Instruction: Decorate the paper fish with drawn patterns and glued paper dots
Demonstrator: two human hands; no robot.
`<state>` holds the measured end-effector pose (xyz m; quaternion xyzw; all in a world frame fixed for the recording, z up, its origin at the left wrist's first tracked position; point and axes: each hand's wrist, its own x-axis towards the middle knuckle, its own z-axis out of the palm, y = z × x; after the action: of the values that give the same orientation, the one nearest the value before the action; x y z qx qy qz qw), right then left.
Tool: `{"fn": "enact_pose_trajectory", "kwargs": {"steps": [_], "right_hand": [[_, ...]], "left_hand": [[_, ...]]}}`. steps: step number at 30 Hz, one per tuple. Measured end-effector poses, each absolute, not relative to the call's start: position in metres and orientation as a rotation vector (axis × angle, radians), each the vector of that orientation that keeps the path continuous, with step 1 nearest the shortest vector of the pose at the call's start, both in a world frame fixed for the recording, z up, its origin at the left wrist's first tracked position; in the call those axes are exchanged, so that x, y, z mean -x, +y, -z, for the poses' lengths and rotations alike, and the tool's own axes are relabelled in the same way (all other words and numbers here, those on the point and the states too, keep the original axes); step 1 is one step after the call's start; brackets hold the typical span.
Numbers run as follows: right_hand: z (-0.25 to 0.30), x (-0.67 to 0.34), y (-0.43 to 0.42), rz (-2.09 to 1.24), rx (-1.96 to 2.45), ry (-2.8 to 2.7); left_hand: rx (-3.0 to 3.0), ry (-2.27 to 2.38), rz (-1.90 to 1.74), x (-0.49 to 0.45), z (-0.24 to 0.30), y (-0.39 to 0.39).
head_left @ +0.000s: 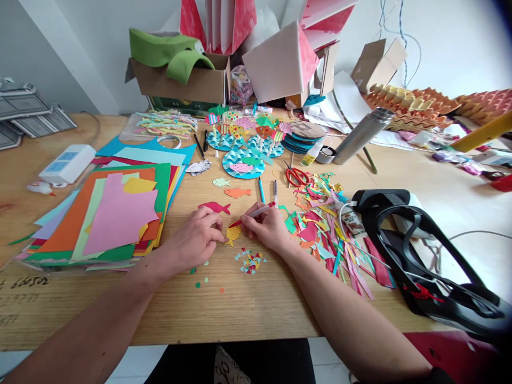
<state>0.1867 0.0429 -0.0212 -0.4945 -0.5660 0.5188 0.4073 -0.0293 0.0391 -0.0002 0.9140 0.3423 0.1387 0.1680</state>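
My right hand [269,229] is closed around a red marker pen [261,210], its tip at the upper edge of a yellow paper fish [233,234] with drawn scale lines. From the left, my left hand [197,238] has its fingers bent, the thumb and a fingertip pressed at the edge of that fish. Just above my left fingers lies a plain crimson paper fish [216,207]. Farther back are an orange paper fish [238,192] and a pale green spotted fish [221,182]. Small paper triangles [251,262] form a pile below my hands.
Coloured paper sheets [120,213] are stacked at left. At right lie paper scraps [316,224], red-handled scissors [296,176] and a black headset [416,250]. A blue marker [261,189] lies behind my right hand. Blue wavy discs [244,164] and a steel flask [364,136] stand farther back.
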Motion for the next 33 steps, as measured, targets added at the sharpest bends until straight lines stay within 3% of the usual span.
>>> {"fn": "enact_pose_trajectory", "kwargs": {"steps": [33], "right_hand": [[0.0225, -0.1896, 0.043, -1.379, 1.244, -1.431]], "left_hand": [[-2.577, 0.992, -0.398, 0.0296, 0.0004, 0.0393]]}}
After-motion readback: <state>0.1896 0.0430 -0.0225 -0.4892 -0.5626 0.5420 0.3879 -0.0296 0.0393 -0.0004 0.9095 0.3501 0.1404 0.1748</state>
